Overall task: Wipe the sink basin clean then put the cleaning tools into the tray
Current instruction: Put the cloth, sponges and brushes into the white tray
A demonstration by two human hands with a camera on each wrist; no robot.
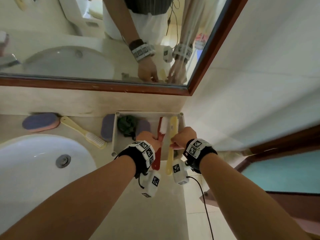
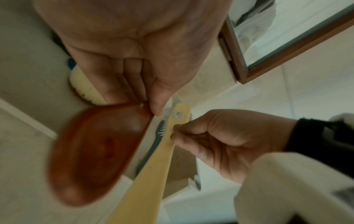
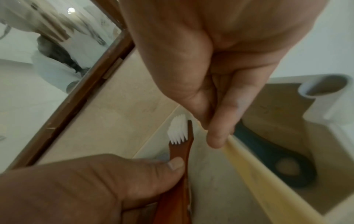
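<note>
A grey tray (image 1: 113,135) stands on the counter right of the white sink basin (image 1: 34,161). My left hand (image 1: 155,138) grips a red brush (image 1: 160,132) with white bristles by its neck, head over the tray and handle sticking out over the near rim. My right hand (image 1: 174,141) pinches a yellow brush (image 1: 173,127) beside it, lying the same way. In the left wrist view my thumb and fingers (image 2: 157,109) close on the red brush (image 2: 95,151). In the right wrist view my fingertips (image 3: 216,136) hold the yellow handle (image 3: 258,181) above a dark teal brush (image 3: 277,159) in the tray.
A green scourer (image 1: 126,125) and a purple sponge (image 1: 142,126) lie in the tray. On the counter are a purple-and-pink sponge (image 1: 40,122), another yellow brush (image 1: 83,132) and a second purple sponge (image 1: 107,127). A framed mirror (image 1: 103,87) runs behind; a wall is close on the right.
</note>
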